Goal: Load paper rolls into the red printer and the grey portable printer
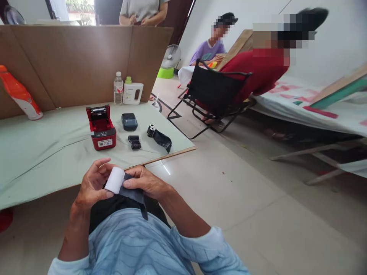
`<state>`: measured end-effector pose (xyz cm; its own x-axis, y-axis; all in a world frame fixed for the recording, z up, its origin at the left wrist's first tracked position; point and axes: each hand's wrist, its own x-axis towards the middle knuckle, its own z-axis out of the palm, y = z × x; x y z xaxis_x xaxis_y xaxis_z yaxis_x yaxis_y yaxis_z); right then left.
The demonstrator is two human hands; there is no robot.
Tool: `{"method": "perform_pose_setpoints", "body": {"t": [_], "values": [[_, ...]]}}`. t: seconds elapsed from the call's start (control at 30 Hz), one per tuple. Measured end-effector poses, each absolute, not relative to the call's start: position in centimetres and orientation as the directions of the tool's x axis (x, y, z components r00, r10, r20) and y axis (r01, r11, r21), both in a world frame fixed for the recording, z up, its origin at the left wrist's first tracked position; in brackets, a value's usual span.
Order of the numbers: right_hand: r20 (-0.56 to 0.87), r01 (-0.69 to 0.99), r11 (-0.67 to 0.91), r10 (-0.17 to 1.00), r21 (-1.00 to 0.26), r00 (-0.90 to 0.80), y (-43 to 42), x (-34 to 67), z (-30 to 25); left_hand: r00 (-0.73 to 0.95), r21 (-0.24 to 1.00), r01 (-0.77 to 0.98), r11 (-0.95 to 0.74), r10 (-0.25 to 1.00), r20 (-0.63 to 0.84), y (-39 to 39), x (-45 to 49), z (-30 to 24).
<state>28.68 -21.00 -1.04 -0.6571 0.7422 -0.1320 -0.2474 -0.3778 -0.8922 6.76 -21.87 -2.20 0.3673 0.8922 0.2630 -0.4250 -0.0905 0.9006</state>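
Over my lap, both hands hold a small white paper roll [114, 179] with a dark wrapper strip [134, 195] hanging off it. My left hand [93, 187] cups the roll from the left, fingers curled round it. My right hand [145, 181] pinches the dark wrapper against the roll's right side. On the low table [43, 152] in front stands a red label printer [101, 128] with its lid open. Beside it lie a dark blue printer [129, 121], a small black roll [134, 142] and a black roll with a loose strip [159, 136].
A water bottle [118, 88] and a white jug [132, 92] stand at the table's back by a cardboard screen [80, 61]. An orange-white bottle [18, 93] leans at left. To the right, people sit by a black folding chair [215, 91]; a fan [171, 57] stands behind.
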Motion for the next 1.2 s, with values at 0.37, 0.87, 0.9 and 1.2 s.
{"method": "perform_pose_setpoints", "body": {"t": [0.37,0.87,0.9,1.2], "values": [[-0.053,-0.22,-0.305,0.684,-0.927,-0.727,-21.9,29.2,0.6,0.42,0.9,-0.433,0.04,0.893,0.162,-21.9,6.8,-3.4],[-0.007,-0.158,-0.148,0.751,-0.976,-0.66,-22.4,29.3,0.9,0.461,0.921,-0.39,0.023,0.87,0.173,-21.8,6.6,-3.2],[0.0,-0.156,-0.136,0.752,-0.978,-0.659,-22.4,29.3,0.9,0.46,0.924,-0.383,0.019,0.871,0.173,-21.8,6.6,-3.2],[0.038,-0.112,-0.042,0.78,-0.993,-0.625,-22.3,29.5,1.7,0.493,0.924,-0.373,-0.081,0.826,0.272,-22.1,6.4,-1.8]]}}
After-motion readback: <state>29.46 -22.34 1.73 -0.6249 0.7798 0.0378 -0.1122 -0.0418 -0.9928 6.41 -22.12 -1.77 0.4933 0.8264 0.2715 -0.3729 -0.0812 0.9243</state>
